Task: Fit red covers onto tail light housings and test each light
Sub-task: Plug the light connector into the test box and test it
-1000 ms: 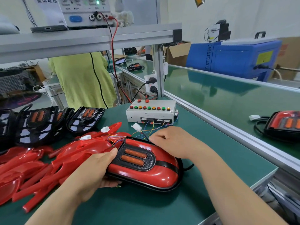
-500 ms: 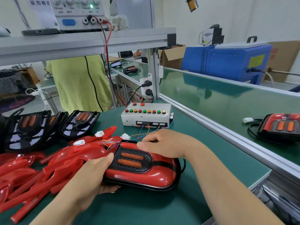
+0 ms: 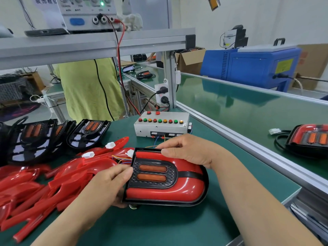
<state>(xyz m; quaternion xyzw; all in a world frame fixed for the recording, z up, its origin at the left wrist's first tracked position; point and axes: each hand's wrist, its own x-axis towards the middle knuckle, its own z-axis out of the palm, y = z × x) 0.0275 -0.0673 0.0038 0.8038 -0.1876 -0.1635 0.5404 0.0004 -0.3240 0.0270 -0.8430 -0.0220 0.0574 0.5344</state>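
Your covered light (image 3: 168, 191) lies on the desk (image 3: 159, 226), just before the test box (image 3: 160, 129). Your left hand (image 3: 110, 183) grips its left edge, thumb on top. Your right hand (image 3: 190, 150) curls over its far edge. Loose covers (image 3: 53, 183) lie piled just left.

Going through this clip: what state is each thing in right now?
Tail light: red cover on, lamps unlit.
Left hand: grips tail light's left end.
Right hand: pinches its far edge.
Power supply: green lamp lit.
Housings: uncovered.
Covers: loose, piled.
Conveyor light: covered, plug lying loose.
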